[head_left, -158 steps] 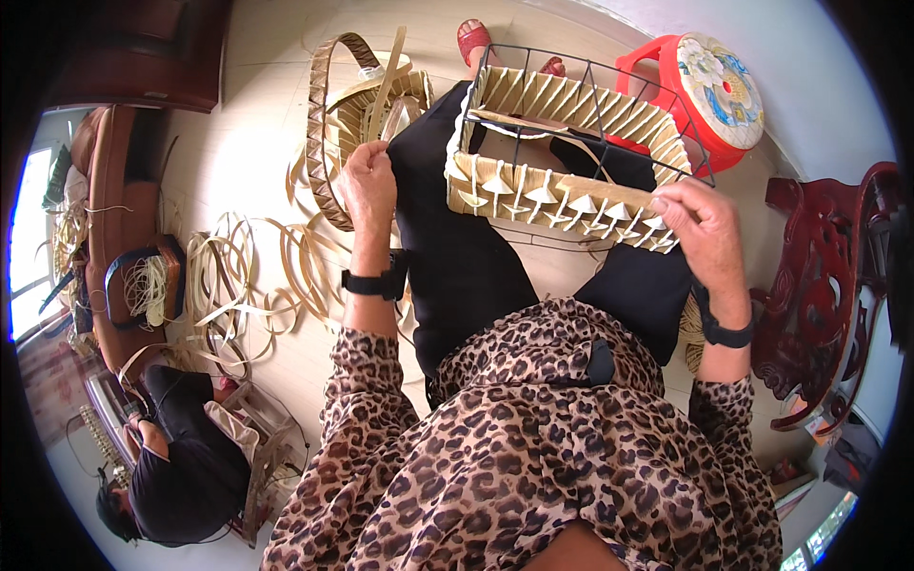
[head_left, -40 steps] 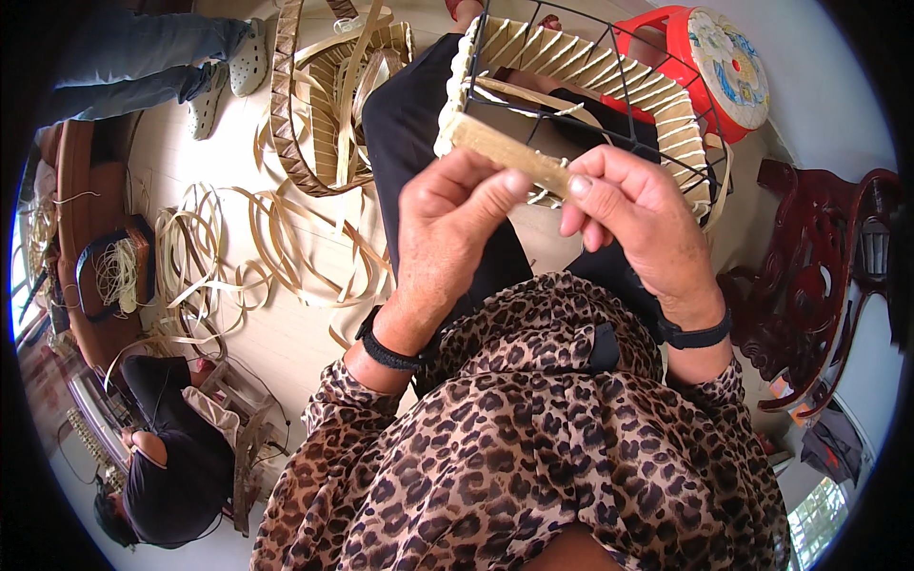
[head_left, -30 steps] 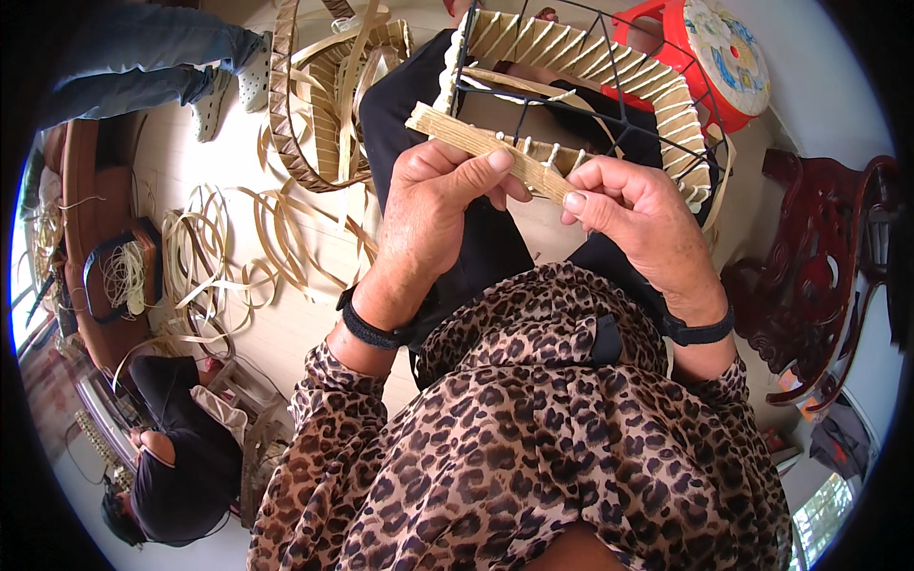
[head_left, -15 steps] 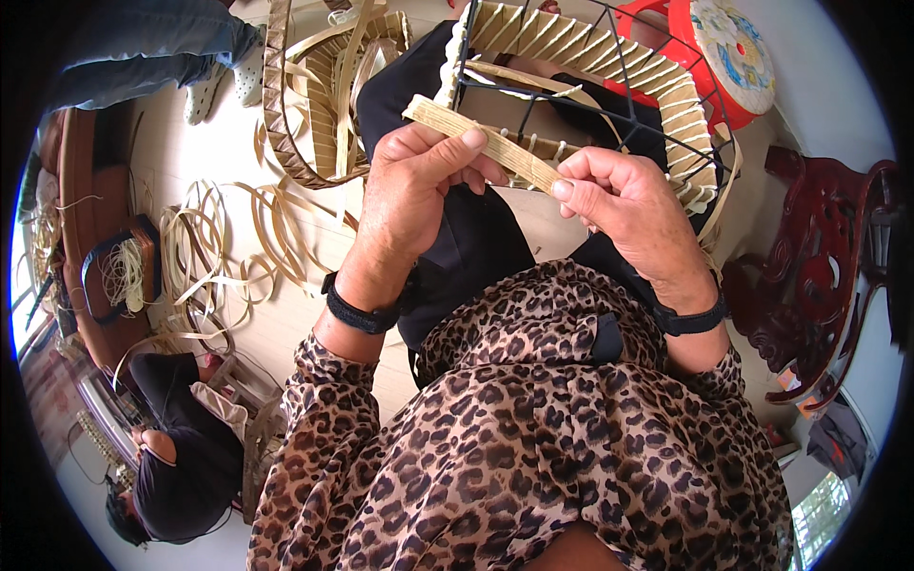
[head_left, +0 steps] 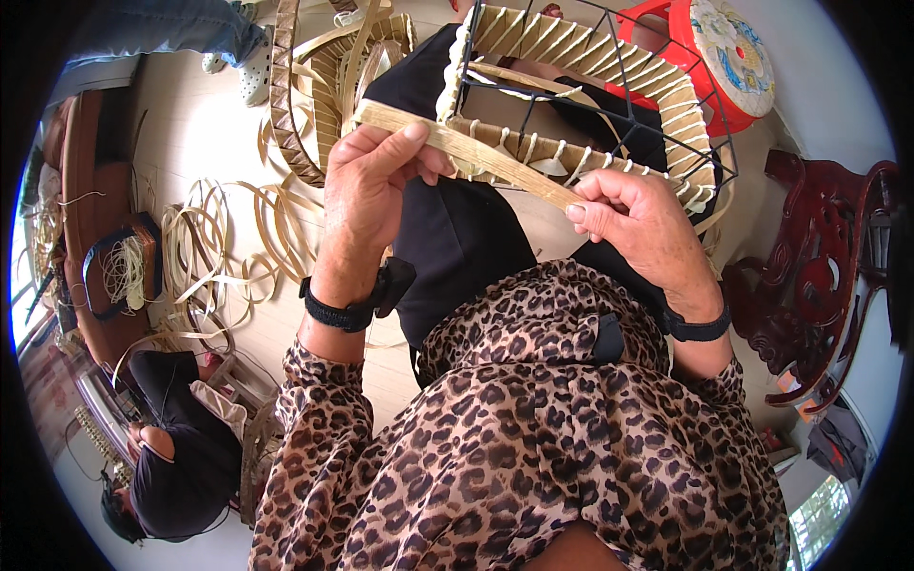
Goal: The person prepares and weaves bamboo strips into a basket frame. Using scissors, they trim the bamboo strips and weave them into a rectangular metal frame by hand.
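Holding a flat tan ribbed strip (head_left: 486, 157) along the near side of the white-laced wire-frame basket (head_left: 687, 119), slanting from just left of that basket's near-left corner down to just off the right half of its near wall. Pinching near the left end with the left grip (head_left: 371, 181), thumb on top, leaving a short tail sticking out past the fingers. Pinching the other end with the right grip (head_left: 633, 214), thumb against curled fingers. Holding only strip in both, as far as visible.

Showing a nearly straight span between grips, no obvious twist. Likely needing an even, moderate pull from both ends: if going slack, probably bowing or rolling onto an edge; if overpulling, maybe splitting along the ribs. Probably doing better pinching across full width than on one edge, spreading the load.

Crossing in front of the basket's near wall in this view; not showing whether touching. Better lifting clear of the lacing and black wires to avoid snagging. Also worth inspecting faces and edges for cracks; not resolving those here.

Apparently propping the basket over black trousers (head_left: 457, 233). Seeing a brown-handled basket (head_left: 283, 95) to its left, a red stool (head_left: 731, 57) at its far right.
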